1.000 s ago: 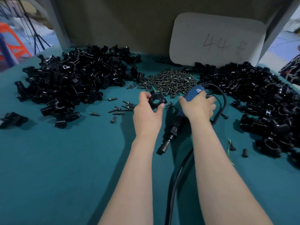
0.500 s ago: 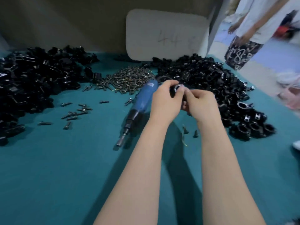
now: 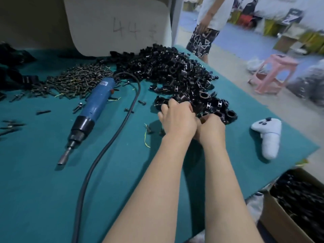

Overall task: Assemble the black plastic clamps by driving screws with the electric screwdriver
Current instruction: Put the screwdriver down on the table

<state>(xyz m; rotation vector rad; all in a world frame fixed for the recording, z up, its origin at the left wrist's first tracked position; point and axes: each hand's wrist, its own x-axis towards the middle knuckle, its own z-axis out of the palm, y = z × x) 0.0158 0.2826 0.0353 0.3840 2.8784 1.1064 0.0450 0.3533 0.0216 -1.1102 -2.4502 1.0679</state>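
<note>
My left hand point(image 3: 177, 118) and my right hand point(image 3: 213, 128) are pressed together at the near edge of the right pile of black plastic clamps point(image 3: 168, 71). The fingers of both hands curl round black clamp pieces point(image 3: 182, 99); the backs of the hands hide most of what they hold. The blue electric screwdriver point(image 3: 95, 104) lies on the teal table point(image 3: 43, 181) to the left of my hands, bit pointing toward me, with no hand on it. Its black cable point(image 3: 108, 146) loops past my left forearm. A heap of screws point(image 3: 75, 83) lies behind the screwdriver.
More black clamp parts point(image 3: 12, 55) lie at the far left. A white board marked "44" point(image 3: 119, 25) leans at the back. A white controller point(image 3: 268, 135) lies right of my hands. A cardboard box of black parts point(image 3: 298, 199), a pink stool point(image 3: 273, 72) and a standing person point(image 3: 205, 28) are off the table's right edge.
My right hand let go of the screwdriver, which now lies on the table. Both hands moved right with a clamp piece to the near edge of the right pile. The view swung right.
</note>
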